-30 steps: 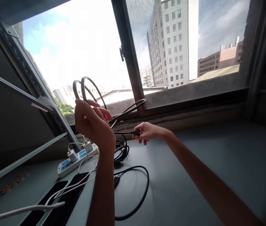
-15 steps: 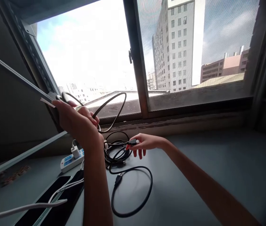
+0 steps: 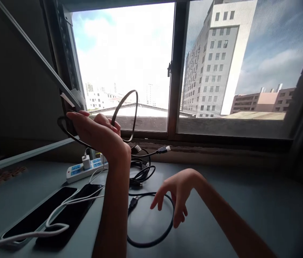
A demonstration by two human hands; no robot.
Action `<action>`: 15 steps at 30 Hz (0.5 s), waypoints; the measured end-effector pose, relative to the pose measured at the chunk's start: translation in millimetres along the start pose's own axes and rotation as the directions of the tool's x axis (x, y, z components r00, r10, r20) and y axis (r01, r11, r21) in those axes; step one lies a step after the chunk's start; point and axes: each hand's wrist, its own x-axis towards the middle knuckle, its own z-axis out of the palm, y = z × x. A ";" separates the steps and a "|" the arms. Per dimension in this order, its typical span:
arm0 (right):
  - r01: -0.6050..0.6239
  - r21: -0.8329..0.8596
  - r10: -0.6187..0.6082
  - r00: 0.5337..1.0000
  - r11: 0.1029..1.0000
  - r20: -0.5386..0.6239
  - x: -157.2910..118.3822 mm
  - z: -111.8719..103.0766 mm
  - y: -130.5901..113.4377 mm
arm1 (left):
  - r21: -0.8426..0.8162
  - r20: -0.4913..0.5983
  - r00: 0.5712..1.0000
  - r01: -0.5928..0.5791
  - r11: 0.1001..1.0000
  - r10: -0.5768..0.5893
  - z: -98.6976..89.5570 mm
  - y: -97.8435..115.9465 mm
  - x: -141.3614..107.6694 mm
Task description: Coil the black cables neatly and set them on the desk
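Note:
My left hand is raised in front of the window, fingers curled round a looped black cable whose loops stick out on both sides. A loose end with a USB plug juts out to the right of my left wrist. My right hand hovers over the table with fingers apart and nothing between them. Below it, a black cable lies in a wide loop, its plug at the loop's left. Behind my left forearm, more black cables are coiled on the table, partly hidden.
A white power strip with a charger plugged in stands left of my left forearm. Two dark phones lie nearer, with white cables across them. Metal rails and the window frame bound the back.
My right hand has let go of the cable plug and moved down and right, its fingers spreading. That plug now sticks out free near the window sill. The view has shifted.

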 end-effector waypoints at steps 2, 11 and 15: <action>-0.033 0.022 0.032 0.999 0.999 0.045 11.2 8.0 -6.8 | -0.039 -0.001 1.000 -0.022 0.999 0.022 -1.2 1.6 -0.2; -0.092 -0.109 0.097 0.995 0.990 0.038 16.9 9.2 -11.9 | -0.125 0.060 0.997 -0.031 0.992 0.039 -8.3 13.9 -6.2; 0.080 -0.131 -0.114 0.954 0.988 -0.276 8.0 -3.9 -3.7 | -0.166 0.095 0.995 0.012 0.986 0.004 -10.0 20.7 -11.4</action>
